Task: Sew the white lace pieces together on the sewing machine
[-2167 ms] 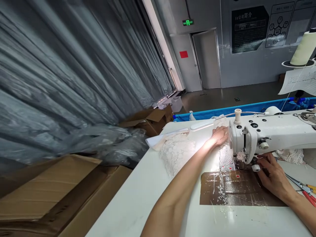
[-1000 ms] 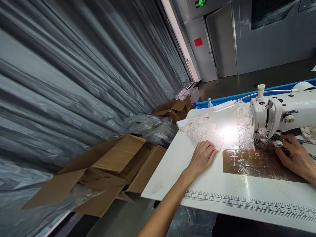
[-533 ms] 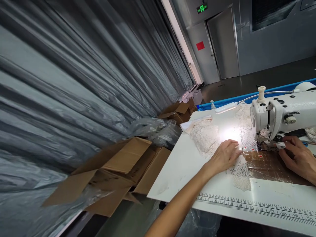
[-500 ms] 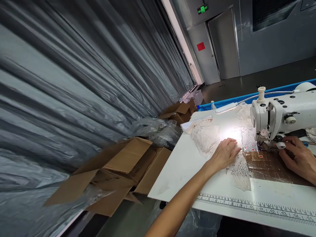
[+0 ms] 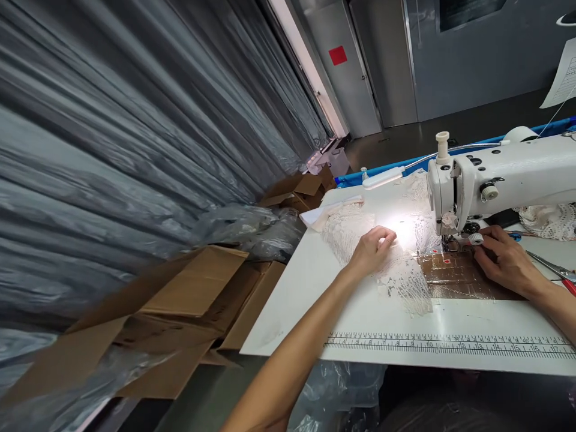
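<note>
A white sewing machine [image 5: 508, 177] stands on a white table [image 5: 342, 312]. Cream lace fabric [image 5: 405, 282] lies spread from the table's far left to the needle area under the machine's lamp glare. My left hand [image 5: 371, 249] rests on the lace left of the needle, fingers curled and pinching the fabric. My right hand [image 5: 504, 261] sits at the presser foot on the brown taped patch [image 5: 454, 279], fingers bent round a small white knob by the needle.
Scissors [image 5: 555, 271] lie at the right edge. A printed ruler [image 5: 450, 346] runs along the table's front edge. Open cardboard boxes [image 5: 180, 312] and plastic wrap sit on the floor to the left, beside a grey plastic curtain [image 5: 135, 132]. More lace [image 5: 549, 221] lies behind the machine.
My left hand came back from beside the machine head, moved across the lace pile and pulled a strip of lace toward the table's front. The right hand stayed at the needle.
</note>
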The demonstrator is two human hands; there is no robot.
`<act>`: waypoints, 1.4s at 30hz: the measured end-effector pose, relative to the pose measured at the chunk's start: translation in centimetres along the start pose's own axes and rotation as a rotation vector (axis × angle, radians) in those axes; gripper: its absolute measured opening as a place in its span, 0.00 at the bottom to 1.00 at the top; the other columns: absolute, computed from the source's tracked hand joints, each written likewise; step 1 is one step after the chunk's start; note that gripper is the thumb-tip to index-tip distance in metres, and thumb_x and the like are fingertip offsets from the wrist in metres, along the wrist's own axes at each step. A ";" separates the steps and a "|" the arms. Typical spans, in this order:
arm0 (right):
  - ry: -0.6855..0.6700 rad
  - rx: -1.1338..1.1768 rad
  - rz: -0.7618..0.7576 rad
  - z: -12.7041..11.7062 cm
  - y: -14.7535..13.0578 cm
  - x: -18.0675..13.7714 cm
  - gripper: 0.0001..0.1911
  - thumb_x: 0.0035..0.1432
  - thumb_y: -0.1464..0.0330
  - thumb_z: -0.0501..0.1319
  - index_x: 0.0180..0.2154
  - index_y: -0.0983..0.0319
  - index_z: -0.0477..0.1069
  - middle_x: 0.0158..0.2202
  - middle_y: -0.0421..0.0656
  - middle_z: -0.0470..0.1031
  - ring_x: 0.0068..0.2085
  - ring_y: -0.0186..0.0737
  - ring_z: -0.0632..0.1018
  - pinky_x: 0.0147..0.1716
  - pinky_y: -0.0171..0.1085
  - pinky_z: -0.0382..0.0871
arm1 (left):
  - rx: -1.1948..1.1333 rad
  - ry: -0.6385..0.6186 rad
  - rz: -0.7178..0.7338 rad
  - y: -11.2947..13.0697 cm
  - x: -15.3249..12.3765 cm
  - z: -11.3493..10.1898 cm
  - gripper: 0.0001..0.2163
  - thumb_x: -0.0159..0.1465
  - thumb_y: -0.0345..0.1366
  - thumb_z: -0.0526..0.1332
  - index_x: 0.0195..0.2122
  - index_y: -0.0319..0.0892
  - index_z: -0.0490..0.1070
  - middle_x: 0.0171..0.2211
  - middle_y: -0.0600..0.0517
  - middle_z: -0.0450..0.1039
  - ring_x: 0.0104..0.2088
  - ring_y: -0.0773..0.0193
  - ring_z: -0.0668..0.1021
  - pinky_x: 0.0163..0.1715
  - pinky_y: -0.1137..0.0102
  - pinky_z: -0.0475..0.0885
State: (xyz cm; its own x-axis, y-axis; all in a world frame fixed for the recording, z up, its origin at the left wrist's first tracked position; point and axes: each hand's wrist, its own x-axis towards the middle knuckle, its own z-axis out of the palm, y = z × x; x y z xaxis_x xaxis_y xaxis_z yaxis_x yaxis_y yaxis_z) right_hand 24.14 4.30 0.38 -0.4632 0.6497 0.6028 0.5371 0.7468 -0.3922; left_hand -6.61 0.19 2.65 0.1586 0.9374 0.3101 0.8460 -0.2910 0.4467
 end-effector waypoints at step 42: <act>-0.058 -0.050 -0.107 0.2 0.3 -0.4 0.16 0.64 0.69 0.49 0.37 0.63 0.75 0.37 0.49 0.73 0.32 0.38 0.77 0.26 0.35 0.72 | 0.657 0.092 -0.008 0.0 -0.2 1.4 0.10 0.65 0.31 0.58 0.26 0.38 0.71 0.46 0.41 0.74 0.45 0.52 0.73 0.52 0.53 0.59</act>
State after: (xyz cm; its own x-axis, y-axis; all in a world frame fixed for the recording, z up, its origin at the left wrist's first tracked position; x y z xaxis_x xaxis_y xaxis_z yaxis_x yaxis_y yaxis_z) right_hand 24.38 4.28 -0.12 -0.5585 0.5752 0.5977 0.5165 0.8049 -0.2921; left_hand -5.91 0.30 1.39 0.1319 0.9105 0.3920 0.9860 -0.0799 -0.1461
